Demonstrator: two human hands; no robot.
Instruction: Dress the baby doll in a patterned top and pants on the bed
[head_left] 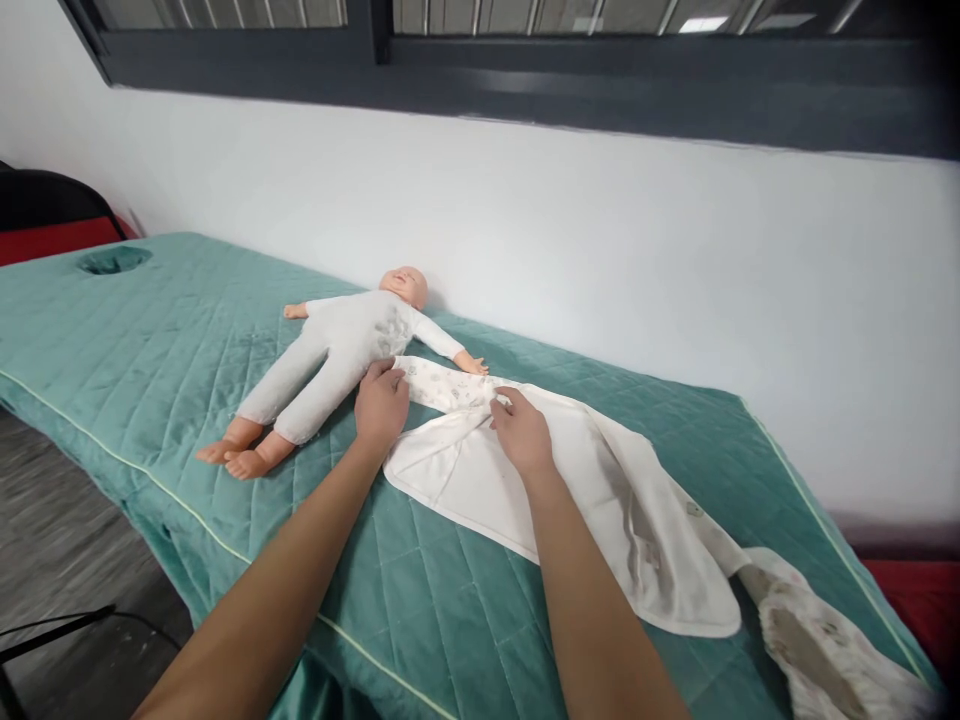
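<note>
A white baby garment with a small print on its sleeve lies spread open on the green bed cover. My left hand is closed on the end of the printed sleeve, close to the doll's side. At the other end of that sleeve, my right hand pinches the bunched fabric where it joins the body. A baby doll in a white suit lies on its back beyond my left hand. One of its arms reaches toward the sleeve, its hand just behind the cloth.
The quilted green cover drapes over a massage bed with a face hole at the far left. Another patterned white cloth lies at the lower right. A white wall runs behind, below a dark window frame.
</note>
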